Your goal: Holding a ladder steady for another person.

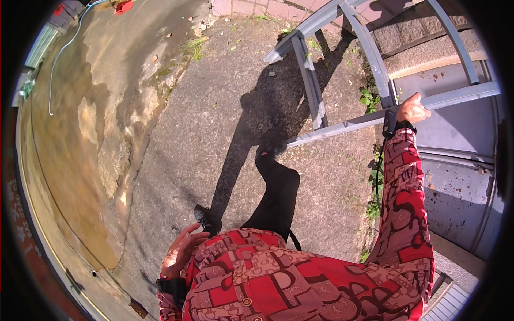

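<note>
My right hand (pixel 413 108), at the end of an outstretched arm, is closed around the near rail of a grey ladder-like metal frame (pixel 341 127). Several crosspieces join this rail to a far one, and the upper end runs out of view at the top right. One end of the near rail comes down beside my forward foot, where deep shadow hides the contact with the ground. Low by my waist, my left hand (pixel 182 246) holds nothing, its fingers spread slightly. A dark band with a small black device (pixel 389 124) sits on my right wrist.
Grey metal doors (pixel 453 188) and a stone block wall (pixel 417 36) stand at the right. Rough concrete (pixel 192 120) lies underfoot, with weeds (pixel 369 100) along the wall's base. Muddy wet ground (pixel 64 160) and a pale blue hose (pixel 60 52) are at the left.
</note>
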A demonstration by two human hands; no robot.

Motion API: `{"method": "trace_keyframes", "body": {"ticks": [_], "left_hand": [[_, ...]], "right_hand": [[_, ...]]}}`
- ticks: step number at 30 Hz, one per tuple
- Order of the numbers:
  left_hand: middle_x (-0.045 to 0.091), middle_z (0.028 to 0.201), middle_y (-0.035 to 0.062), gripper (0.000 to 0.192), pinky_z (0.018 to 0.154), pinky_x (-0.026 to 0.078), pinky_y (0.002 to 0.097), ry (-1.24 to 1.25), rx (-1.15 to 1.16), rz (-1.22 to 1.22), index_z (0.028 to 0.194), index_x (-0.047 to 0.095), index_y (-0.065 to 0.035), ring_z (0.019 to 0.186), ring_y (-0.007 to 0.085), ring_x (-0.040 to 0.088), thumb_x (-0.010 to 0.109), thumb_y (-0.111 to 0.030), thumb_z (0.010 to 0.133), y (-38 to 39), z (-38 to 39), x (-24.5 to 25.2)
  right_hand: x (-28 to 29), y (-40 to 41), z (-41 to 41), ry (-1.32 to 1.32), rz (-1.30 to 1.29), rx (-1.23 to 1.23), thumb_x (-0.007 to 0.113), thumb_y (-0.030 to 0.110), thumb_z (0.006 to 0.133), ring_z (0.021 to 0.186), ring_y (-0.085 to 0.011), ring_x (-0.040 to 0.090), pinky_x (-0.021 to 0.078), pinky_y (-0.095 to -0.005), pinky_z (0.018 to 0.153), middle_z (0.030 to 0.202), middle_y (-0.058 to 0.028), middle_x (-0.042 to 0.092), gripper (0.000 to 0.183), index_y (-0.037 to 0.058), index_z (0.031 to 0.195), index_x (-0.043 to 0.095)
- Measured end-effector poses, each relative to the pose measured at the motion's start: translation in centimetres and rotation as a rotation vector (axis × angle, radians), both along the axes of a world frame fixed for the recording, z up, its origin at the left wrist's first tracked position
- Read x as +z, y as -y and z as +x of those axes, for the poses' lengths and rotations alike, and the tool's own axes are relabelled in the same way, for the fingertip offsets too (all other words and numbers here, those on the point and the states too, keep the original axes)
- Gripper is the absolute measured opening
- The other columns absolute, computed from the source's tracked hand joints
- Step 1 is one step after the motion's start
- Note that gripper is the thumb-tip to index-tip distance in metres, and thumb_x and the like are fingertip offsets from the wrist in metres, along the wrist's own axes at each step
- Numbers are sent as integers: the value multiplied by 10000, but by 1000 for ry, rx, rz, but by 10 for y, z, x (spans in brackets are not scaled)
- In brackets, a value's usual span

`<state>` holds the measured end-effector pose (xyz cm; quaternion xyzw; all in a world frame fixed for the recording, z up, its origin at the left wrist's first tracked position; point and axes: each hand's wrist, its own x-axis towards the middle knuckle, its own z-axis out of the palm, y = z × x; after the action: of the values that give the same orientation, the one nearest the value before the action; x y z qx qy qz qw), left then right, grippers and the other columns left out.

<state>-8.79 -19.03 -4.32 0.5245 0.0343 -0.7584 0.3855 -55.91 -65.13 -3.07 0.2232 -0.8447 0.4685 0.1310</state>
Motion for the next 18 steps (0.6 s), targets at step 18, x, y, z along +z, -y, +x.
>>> {"method": "trace_keyframes", "body": {"ticks": [18], "left_hand": [[444, 1103, 164, 581, 854, 343, 330, -42, 27, 32, 1211, 264, -42, 987, 238, 448, 472, -377, 784, -6, 8, -6]], "right_hand": [[-2, 0, -3, -57, 32, 55, 558, 284, 601, 728, -374, 504, 392, -436, 656, 828, -239, 486, 539, -33, 965, 318]]}}
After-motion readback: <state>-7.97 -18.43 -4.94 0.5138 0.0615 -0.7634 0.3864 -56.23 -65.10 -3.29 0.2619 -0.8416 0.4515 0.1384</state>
